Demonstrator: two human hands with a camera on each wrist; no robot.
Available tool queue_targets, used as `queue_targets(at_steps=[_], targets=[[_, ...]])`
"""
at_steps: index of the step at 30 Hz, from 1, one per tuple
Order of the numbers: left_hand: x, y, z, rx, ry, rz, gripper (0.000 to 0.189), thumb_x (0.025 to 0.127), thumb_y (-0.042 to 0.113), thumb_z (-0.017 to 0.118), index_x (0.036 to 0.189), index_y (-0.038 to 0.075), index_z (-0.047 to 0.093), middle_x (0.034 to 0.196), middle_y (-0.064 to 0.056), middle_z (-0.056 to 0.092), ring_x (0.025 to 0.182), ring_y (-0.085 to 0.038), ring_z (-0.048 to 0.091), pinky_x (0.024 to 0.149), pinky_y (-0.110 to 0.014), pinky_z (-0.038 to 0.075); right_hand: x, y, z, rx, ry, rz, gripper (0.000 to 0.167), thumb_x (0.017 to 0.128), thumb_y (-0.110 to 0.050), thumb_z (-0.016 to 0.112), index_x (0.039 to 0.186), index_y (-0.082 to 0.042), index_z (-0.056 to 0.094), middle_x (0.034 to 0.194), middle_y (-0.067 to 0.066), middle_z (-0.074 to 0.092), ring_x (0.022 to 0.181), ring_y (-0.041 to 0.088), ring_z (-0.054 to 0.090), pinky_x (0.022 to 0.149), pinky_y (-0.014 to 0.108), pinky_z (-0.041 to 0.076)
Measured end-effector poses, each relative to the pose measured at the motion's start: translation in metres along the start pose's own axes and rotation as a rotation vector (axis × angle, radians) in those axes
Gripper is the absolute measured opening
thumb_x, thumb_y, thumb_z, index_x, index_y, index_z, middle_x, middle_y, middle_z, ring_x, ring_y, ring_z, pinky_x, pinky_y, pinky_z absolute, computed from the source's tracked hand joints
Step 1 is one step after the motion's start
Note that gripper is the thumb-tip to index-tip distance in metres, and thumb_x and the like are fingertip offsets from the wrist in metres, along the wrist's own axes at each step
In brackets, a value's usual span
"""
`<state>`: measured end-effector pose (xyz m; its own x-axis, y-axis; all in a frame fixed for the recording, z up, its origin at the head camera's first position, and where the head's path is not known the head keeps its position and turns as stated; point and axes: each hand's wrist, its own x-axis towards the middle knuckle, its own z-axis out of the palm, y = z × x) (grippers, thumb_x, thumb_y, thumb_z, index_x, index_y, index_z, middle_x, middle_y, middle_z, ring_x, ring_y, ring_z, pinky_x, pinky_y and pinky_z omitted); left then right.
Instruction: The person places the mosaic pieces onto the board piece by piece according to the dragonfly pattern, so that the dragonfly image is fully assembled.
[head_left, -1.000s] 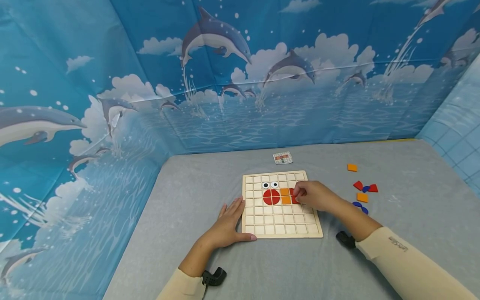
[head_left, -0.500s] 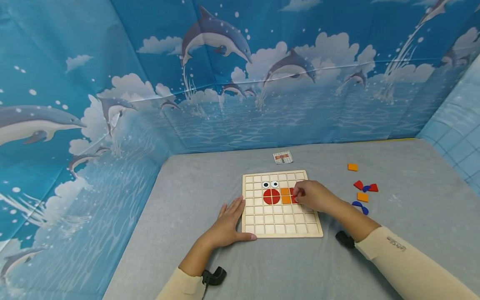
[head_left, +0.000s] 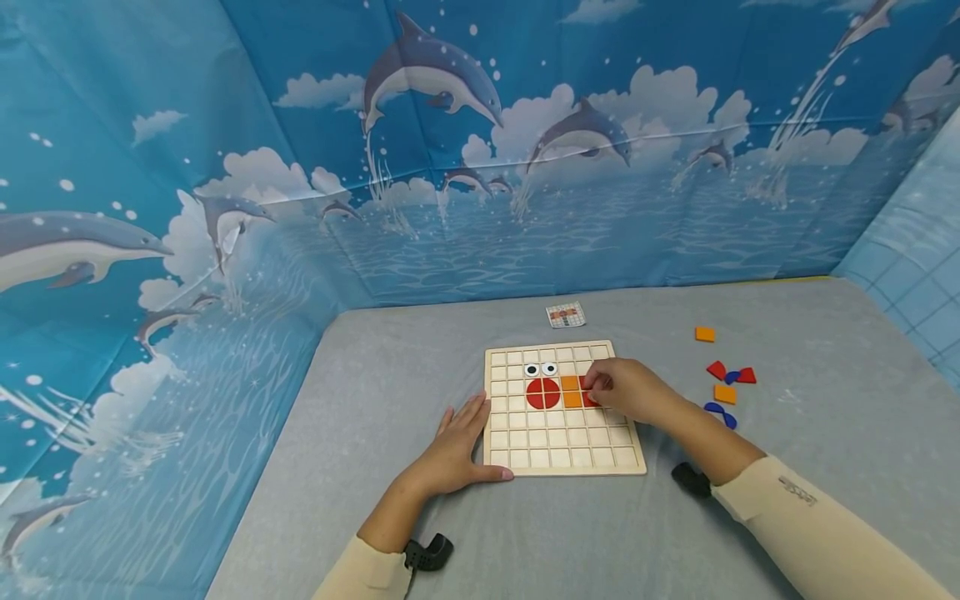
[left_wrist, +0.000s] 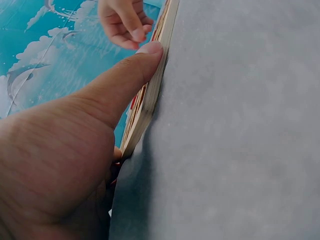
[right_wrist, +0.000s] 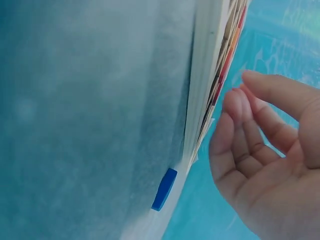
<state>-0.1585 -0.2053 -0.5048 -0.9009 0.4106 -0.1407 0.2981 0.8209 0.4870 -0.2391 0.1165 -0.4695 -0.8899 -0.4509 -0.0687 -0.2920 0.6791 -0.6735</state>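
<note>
A square wooden grid board (head_left: 525, 458) lies on the table. My left hand (head_left: 450, 454) rests at its near left corner, fingers along the left side and thumb (left_wrist: 145, 55) on the near edge. Over the board's right half is my right hand (head_left: 628, 390), thumb and fingers drawn together, fingertips right at a red piece (head_left: 591, 399). I cannot tell whether the fingertips hold a piece. Orange squares (head_left: 572, 392) lie left of it, then a red disc of several pieces (head_left: 543, 393), with two eye pieces (head_left: 541, 369) above.
A small printed card (head_left: 566, 315) lies behind the board. To the right lie loose orange squares (head_left: 705, 334), red pieces (head_left: 746, 376) and blue pieces (head_left: 721, 414) on the grey cloth (head_left: 375, 375). A dolphin-print curtain (head_left: 450, 233) hangs behind.
My right hand shifts very slightly up and left at the red piece. The left hand, the board and the loose pieces stay put.
</note>
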Motion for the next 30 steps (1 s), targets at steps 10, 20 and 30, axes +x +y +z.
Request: queue_targets(at_steps=[10, 20, 30], targets=[[-0.001, 0.001, -0.001, -0.011, -0.003, 0.000, 0.118, 0.079, 0.063, 0.078, 0.163, 0.010, 0.014, 0.172, -0.002, 0.009, 0.160, -0.020, 0.007, 0.128, -0.054, 0.000, -0.016, 0.004, -0.022, 0.134, 0.011, -0.019, 0.018, 0.096, -0.013, 0.069, 0.113, -0.006, 0.071, 0.094, 0.004, 0.067, 0.085, 0.017, 0.059, 0.072, 0.024, 0.054], [-0.001, 0.001, -0.001, -0.015, 0.003, 0.002, 0.117, 0.079, 0.062, 0.078, 0.163, 0.009, 0.015, 0.172, -0.003, 0.010, 0.160, -0.019, 0.008, 0.128, -0.053, 0.000, -0.032, 0.016, -0.048, 0.151, 0.034, 0.038, 0.027, 0.098, -0.018, 0.067, 0.123, -0.009, 0.069, 0.104, 0.005, 0.069, 0.093, 0.019, 0.063, 0.075, 0.025, 0.056], [-0.002, 0.002, -0.002, -0.025, -0.006, -0.002, 0.117, 0.079, 0.061, 0.078, 0.163, 0.009, 0.016, 0.172, -0.002, 0.008, 0.160, -0.020, 0.007, 0.128, -0.054, 0.000, -0.055, 0.041, -0.071, 0.103, 0.086, 0.048, 0.027, 0.099, -0.019, 0.065, 0.124, -0.007, 0.068, 0.106, 0.008, 0.070, 0.092, 0.017, 0.066, 0.075, 0.023, 0.056]])
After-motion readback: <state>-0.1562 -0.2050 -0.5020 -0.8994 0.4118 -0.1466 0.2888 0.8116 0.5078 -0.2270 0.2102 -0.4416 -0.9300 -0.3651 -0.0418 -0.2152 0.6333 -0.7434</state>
